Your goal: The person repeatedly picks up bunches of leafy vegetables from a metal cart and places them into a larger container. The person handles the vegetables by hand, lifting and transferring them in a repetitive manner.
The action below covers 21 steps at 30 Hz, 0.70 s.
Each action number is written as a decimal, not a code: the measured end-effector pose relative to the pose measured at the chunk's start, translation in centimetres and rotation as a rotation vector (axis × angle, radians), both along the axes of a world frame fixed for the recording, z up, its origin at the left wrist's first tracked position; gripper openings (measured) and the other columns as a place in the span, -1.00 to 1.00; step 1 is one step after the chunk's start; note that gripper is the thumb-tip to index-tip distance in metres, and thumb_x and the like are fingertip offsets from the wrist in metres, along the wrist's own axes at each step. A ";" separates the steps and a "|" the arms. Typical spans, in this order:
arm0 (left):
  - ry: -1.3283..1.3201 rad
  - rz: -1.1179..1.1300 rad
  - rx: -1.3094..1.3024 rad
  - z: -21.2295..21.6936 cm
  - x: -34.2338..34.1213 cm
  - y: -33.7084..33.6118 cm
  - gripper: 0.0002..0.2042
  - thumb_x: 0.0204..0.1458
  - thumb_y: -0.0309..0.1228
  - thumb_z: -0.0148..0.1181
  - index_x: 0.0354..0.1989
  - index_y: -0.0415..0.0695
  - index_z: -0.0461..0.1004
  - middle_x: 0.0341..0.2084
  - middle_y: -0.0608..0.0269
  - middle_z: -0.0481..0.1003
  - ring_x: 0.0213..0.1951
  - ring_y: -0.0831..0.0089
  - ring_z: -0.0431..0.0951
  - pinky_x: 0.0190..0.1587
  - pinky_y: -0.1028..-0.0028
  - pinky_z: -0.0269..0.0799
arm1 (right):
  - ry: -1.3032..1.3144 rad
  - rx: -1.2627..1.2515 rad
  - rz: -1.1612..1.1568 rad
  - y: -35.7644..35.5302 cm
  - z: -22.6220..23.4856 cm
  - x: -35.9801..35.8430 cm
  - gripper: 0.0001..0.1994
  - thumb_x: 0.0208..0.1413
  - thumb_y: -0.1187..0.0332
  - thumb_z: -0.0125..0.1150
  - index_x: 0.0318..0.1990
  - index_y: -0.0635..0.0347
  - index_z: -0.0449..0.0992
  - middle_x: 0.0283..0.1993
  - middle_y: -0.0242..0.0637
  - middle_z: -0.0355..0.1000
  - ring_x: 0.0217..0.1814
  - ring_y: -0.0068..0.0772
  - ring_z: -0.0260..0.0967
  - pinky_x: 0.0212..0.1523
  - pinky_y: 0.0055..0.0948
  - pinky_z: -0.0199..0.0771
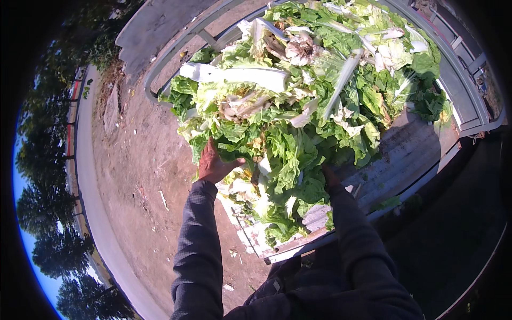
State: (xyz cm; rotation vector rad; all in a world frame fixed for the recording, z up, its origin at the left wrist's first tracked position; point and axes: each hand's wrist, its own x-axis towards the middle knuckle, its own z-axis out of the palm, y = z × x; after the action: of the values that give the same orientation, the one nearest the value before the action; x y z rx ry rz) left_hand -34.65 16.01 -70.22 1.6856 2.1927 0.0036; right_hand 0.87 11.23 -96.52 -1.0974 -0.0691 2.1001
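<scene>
Your work is at a vehicle's load bed, an open, flat-floored container of grey metal (408, 141) with a grey metal side panel (463, 98) along its right. The bed carries a large loose heap of green and pale leafy vegetable leaves (282, 136), piled across its far and left portions and reaching to the near edge. Within the heap, note one long, broad white stalk (234, 74) lying on top at the left, and a brown, wilted leaf cluster (302, 49) farther back. The right part of the bed floor shows bare metal, partly in shadow. Your left hand (214, 164) is spread wide at the heap's near-left side, thumb extended away from the fingers, against the leaves. Your right hand (330, 176) is at the heap's near-right side, shadowed and largely hidden by leaves; its grip cannot be determined. Brown bare ground (144, 160) lies left of the bed.
</scene>
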 end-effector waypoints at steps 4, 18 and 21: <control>-0.064 0.012 -0.104 -3.7 0.7 1.1 0.14 -0.48 0.09 0.62 0.29 -0.29 0.15 0.11 -0.11 0.39 0.13 0.05 0.42 0.24 0.25 0.32 | -0.013 0.021 -0.044 0.5 -0.1 -1.9 -0.39 0.07 0.09 0.39 0.23 0.13 0.38 -0.01 -0.26 0.49 0.00 -0.35 0.43 0.09 -0.32 0.43; -1.006 0.090 -0.110 -11.5 -0.2 -1.4 -0.37 0.08 -0.27 0.35 0.18 -0.32 0.12 0.03 0.04 0.44 0.01 0.26 0.52 0.08 0.32 0.48 | 0.013 0.084 -0.138 -2.7 3.3 -7.4 -0.37 0.07 0.07 0.37 0.24 0.16 0.37 0.01 -0.20 0.49 0.03 -0.29 0.43 0.10 -0.30 0.42; -1.755 0.659 -0.182 -13.7 -0.7 -1.8 -0.38 0.21 -0.10 0.11 0.28 -0.25 0.07 0.22 -0.14 0.23 0.18 0.01 0.35 0.28 0.13 0.24 | 0.005 0.114 -0.161 -1.9 3.5 -5.4 -0.37 0.07 0.06 0.36 0.24 0.17 0.37 0.01 -0.19 0.49 0.04 -0.28 0.43 0.10 -0.30 0.42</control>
State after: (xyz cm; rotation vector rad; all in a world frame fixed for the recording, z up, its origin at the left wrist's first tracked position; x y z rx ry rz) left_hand -35.39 14.18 -83.88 0.2548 1.0668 0.9728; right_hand -4.52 9.35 -93.01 -0.9960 -0.0938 1.9313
